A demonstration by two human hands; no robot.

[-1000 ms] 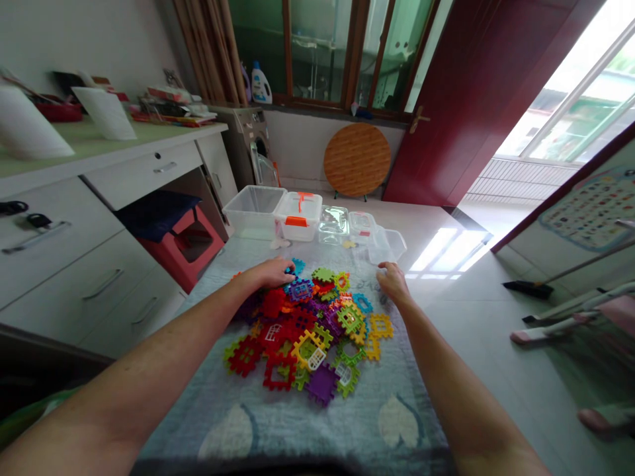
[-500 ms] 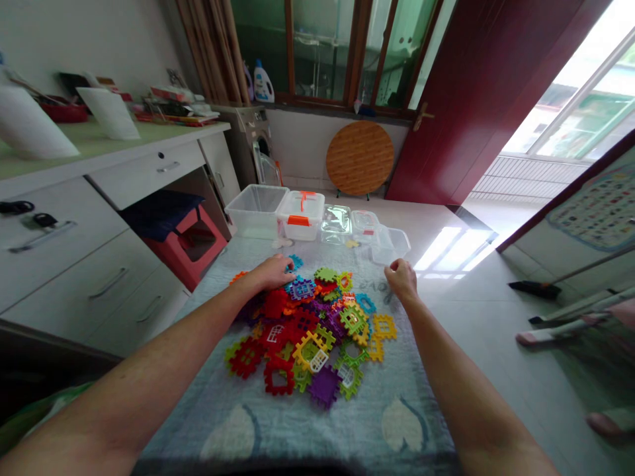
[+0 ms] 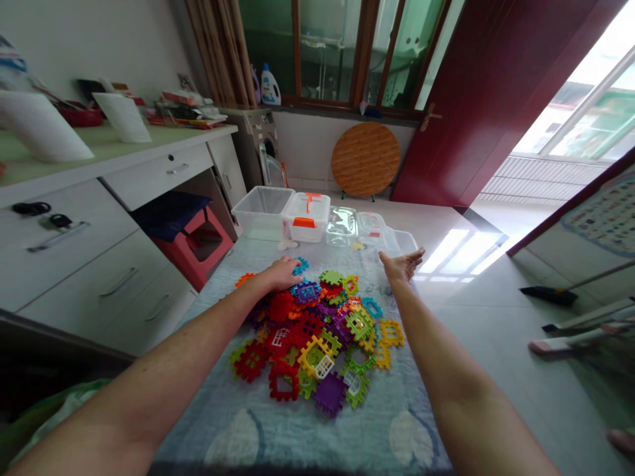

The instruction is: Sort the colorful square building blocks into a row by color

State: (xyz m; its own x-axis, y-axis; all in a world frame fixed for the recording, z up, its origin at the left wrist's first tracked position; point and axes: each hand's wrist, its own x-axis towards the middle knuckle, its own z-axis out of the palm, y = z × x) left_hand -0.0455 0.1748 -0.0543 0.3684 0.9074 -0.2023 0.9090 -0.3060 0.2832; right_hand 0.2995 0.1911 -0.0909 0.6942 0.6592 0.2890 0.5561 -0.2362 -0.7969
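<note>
A heap of colourful plastic interlocking building pieces (image 3: pixel 317 330) lies spread on the cloth-covered table (image 3: pixel 282 439). My left hand (image 3: pixel 284 273) rests at the far left edge of this heap, its fingers reaching towards a blue gear-edged piece (image 3: pixel 300 266) and a purple-and-blue frame piece (image 3: pixel 305 291). Thumb and fingers look apart there, though the heap side of the hand is partly hidden. Over the table's far right corner, my right hand (image 3: pixel 401 266) is spread with nothing in it, close to a clear plastic box (image 3: pixel 401 240).
Along the table's far edge stand a large clear bin (image 3: pixel 262 215), a lidded box with orange clips (image 3: pixel 306 218) and smaller clear containers (image 3: pixel 342 225). A red stool (image 3: pixel 203 248) is by the left cabinet. Someone's foot (image 3: pixel 543 347) shows at right.
My right hand has gone from closed fingers to spread ones, near the clear box. The left hand stays at the heap's far edge. The whole view has shifted slightly.
</note>
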